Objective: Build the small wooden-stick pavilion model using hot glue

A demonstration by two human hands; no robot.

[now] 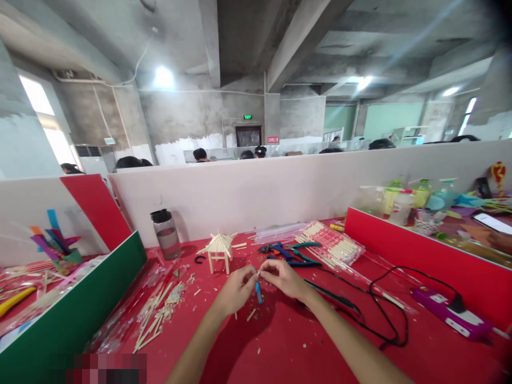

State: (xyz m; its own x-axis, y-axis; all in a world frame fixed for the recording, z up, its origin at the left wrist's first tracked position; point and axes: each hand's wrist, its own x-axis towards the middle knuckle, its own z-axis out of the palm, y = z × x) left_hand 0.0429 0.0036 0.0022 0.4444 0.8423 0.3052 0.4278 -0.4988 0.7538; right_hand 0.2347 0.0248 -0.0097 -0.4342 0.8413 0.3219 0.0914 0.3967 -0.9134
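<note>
My left hand (236, 288) and my right hand (282, 277) meet over the red table (280, 341), fingertips pinched together on a tiny wooden stick piece (258, 273). A small blue tool (258, 292), perhaps a knife, hangs down from my left hand's fingers. Just behind the hands stands a small pavilion model (219, 248) built of wooden sticks. Loose wooden sticks (158, 314) and chips lie to the left of my left forearm.
A dark-lidded water bottle (166, 233) stands at the back left. Green-handled pliers (302, 255), a glue gun (274, 248) and a bag of sticks (330, 242) lie behind my right hand. A black cable (384, 314) runs to a purple power strip (448, 312). Red and green dividers flank the table.
</note>
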